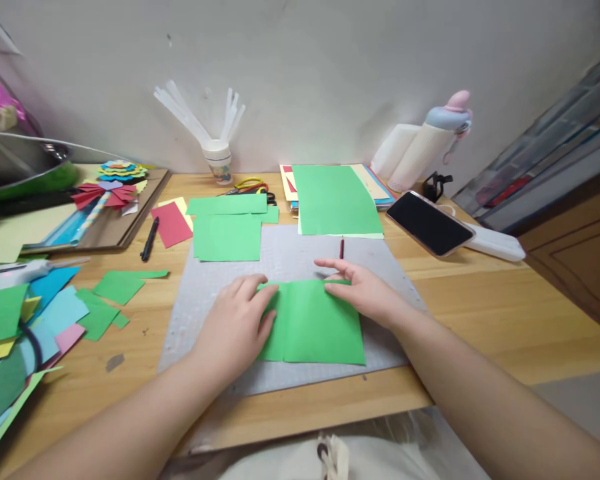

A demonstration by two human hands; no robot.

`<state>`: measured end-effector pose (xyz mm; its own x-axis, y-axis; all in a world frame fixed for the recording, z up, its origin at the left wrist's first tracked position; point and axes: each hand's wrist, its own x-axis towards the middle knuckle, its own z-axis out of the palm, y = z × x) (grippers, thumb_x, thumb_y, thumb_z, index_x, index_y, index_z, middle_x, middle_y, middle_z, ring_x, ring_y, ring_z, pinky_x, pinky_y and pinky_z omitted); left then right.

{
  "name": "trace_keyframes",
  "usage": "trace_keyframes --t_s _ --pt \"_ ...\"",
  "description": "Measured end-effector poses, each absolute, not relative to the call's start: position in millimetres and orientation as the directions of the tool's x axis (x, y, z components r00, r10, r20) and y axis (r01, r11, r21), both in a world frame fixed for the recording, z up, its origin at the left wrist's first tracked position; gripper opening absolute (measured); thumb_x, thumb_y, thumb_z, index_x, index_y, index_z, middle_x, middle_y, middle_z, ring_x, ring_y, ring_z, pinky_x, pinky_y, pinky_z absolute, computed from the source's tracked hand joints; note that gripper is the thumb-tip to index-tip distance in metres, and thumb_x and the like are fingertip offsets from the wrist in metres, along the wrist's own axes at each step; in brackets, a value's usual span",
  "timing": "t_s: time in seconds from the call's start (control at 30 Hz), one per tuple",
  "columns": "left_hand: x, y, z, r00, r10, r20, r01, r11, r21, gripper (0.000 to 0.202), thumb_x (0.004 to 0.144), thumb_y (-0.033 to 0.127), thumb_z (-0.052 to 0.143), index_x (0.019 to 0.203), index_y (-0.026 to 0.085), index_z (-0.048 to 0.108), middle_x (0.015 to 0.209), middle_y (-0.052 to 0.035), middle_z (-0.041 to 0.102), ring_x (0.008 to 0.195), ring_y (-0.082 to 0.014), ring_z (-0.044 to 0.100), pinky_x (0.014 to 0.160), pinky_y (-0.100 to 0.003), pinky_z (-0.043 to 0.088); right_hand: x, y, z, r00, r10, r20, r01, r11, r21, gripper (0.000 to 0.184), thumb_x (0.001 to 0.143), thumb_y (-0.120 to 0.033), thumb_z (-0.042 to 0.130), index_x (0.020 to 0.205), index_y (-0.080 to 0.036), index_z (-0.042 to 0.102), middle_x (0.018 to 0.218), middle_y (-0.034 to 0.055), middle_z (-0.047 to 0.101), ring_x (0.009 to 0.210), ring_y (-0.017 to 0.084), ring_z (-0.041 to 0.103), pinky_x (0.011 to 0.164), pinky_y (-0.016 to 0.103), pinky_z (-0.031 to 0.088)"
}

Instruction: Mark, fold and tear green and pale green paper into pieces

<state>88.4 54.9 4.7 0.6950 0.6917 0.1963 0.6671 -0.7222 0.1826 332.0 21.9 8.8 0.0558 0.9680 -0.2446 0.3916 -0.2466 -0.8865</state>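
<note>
A sheet of green paper (323, 323) lies on the grey cutting mat (300, 381), with an upright crease left of its middle. Over the paper's left edge rests my left hand (243, 313), its fingers loosely bent and the thumb apart from the forefinger. At the upper right edge is my right hand (365, 290), thumb against the paper and forefinger stretched out beyond the edge; its other fingers are partly hidden. Just beyond this hand a dark red pencil or pen (342, 248) lies on the mat. More cut green paper pieces (227, 238) lie at the mat's upper left.
Scissors (250, 187) and a paper cup of white sticks (218, 160) stand behind. A green sheet (337, 200) tops a paper stack. Right are a phone (430, 223) and a bottle (423, 157). Left are a black pen (150, 239), paper scraps (100, 313) and a glue gun (15, 272).
</note>
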Motion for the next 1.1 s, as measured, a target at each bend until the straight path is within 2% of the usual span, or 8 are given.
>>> trace_keyframes --t_s 0.07,0.17,0.37,0.63,0.73,0.83,0.93,1.1 --pt "89.8 53.9 -1.8 0.704 0.692 0.162 0.666 -0.722 0.189 0.033 0.091 0.021 0.048 0.121 0.017 0.06 0.123 -0.0135 0.058 0.112 -0.029 0.053 0.092 -0.048 0.048 338.1 23.1 2.6 0.112 0.967 -0.23 0.468 -0.256 -0.846 0.046 0.081 -0.021 0.055 0.127 -0.018 0.056 0.064 -0.0049 0.052 0.052 0.01 0.046 0.052 0.023 0.036" --pt "92.3 52.1 -6.7 0.7 0.704 0.123 0.685 -0.71 0.161 0.037 0.092 0.022 0.046 0.128 0.021 0.057 0.124 -0.0123 0.057 0.111 -0.0292 0.053 0.09 -0.049 0.048 347.6 19.2 -6.8 0.15 0.965 -0.213 0.497 -0.26 -0.828 0.042 0.082 -0.024 0.055 0.123 -0.016 0.055 0.058 -0.0072 0.044 0.049 0.011 0.043 0.05 0.024 0.032" --pt "99.7 54.2 -8.7 0.673 0.731 0.114 0.723 -0.682 0.107 0.044 0.091 0.024 0.045 0.134 0.026 0.054 0.125 -0.0117 0.056 0.11 -0.0309 0.05 0.087 -0.048 0.047 353.5 10.9 -16.0 0.185 0.972 -0.148 0.64 -0.233 -0.732 0.038 0.084 -0.029 0.053 0.12 -0.02 0.057 0.061 -0.0058 0.047 0.055 0.013 0.047 0.054 0.026 0.034" --pt "103.6 52.2 -11.5 0.659 0.741 0.129 0.739 -0.67 0.069 0.046 0.09 0.024 0.046 0.135 0.027 0.052 0.125 -0.0124 0.056 0.11 -0.0316 0.049 0.086 -0.048 0.047 353.0 5.6 -12.7 0.117 0.981 -0.154 0.7 -0.192 -0.688 0.031 0.086 -0.023 0.049 0.116 -0.024 0.055 0.061 -0.0066 0.045 0.056 0.013 0.047 0.054 0.026 0.033" --pt "103.6 52.4 -11.0 0.661 0.739 0.131 0.737 -0.672 0.071 0.046 0.09 0.024 0.046 0.135 0.027 0.053 0.124 -0.012 0.056 0.11 -0.0313 0.05 0.087 -0.047 0.046 353.5 1.7 -9.7 0.146 0.976 -0.163 0.639 -0.218 -0.738 0.03 0.088 -0.029 0.049 0.118 -0.024 0.052 0.06 -0.0073 0.043 0.054 0.013 0.047 0.053 0.025 0.033" --pt "100.8 50.9 -9.1 0.645 0.753 0.126 0.749 -0.657 0.09 0.044 0.092 0.026 0.045 0.135 0.025 0.053 0.125 -0.0115 0.058 0.112 -0.0305 0.051 0.088 -0.046 0.045 352.1 -6.8 -6.3 0.195 0.948 -0.251 0.44 -0.313 -0.842 0.04 0.089 -0.04 0.05 0.126 -0.025 0.044 0.059 -0.0088 0.043 0.047 0.012 0.047 0.049 0.026 0.035" --pt "93.9 47.1 -8.7 0.627 0.766 0.138 0.763 -0.64 0.087 0.043 0.095 0.029 0.04 0.137 0.023 0.05 0.138 -0.0092 0.054 0.122 -0.0285 0.05 0.097 -0.048 0.039 347.5 -21.9 -4.7 0.238 0.913 -0.332 0.263 -0.39 -0.883 0.051 0.088 -0.045 0.053 0.132 -0.023 0.037 0.058 -0.0087 0.048 0.044 0.013 0.048 0.048 0.027 0.037" --pt "83.8 44.3 -15.3 0.675 0.731 0.104 0.729 -0.682 0.06 0.05 0.099 0.039 0.034 0.147 0.025 0.035 0.153 -0.0018 0.036 0.139 -0.0249 0.037 0.112 -0.053 0.017 336.6 -46.6 -8.2 0.287 0.9 -0.327 0.265 -0.403 -0.876 0.052 0.087 -0.041 0.054 0.134 -0.023 0.04 0.058 -0.0063 0.052 0.054 0.015 0.051 0.054 0.027 0.04"
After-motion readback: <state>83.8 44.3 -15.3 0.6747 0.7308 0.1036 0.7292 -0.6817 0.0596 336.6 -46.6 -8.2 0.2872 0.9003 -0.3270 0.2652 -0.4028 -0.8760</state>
